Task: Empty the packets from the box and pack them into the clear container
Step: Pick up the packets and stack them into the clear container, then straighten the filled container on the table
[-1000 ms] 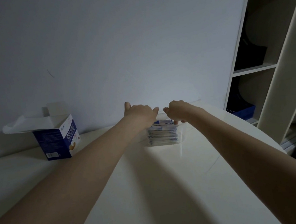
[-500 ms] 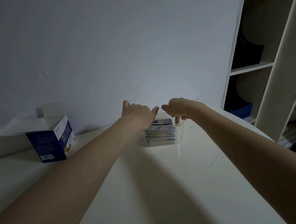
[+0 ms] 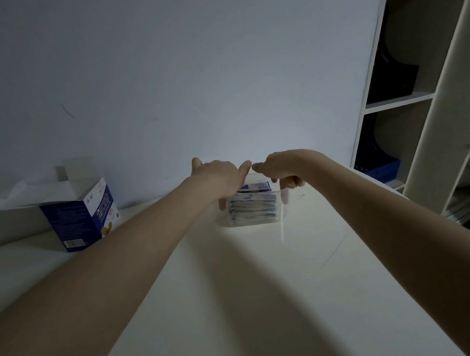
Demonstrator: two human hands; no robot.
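- The table, pale and broad, takes up most of the lower view. Its right edge curves away toward 3 o'clock, and there is plenty of bare surface between the person and the container for drawing the arms back.
- The shelving unit stands at 2 o'clock, just past the table's right edge, so room to swing out on that side looks tight.
- The box, blue and white, sits at 9 o'clock, well apart from the hands, with its top flaps open and a white liner spilling out. I can't see inside, but it looks finished with.
- The clear container rests at 12 o'clock near the far edge of the table, close to the wall (not much space behind it).
- The left hand reaches over the container's left end, fingers bent down behind and beside it. It seems to hold that end, though the contact itself is hidden.
- The right hand curls over the right end, fingertips showing through the clear wall, apparently gripping it.
- The packets lie stacked flat inside the container, filling it nearly to the rim, with one blue-and-white packet on top.
- My judgement: the packing is done or all but done. What's left is likely pressing the stack level or shifting the container.
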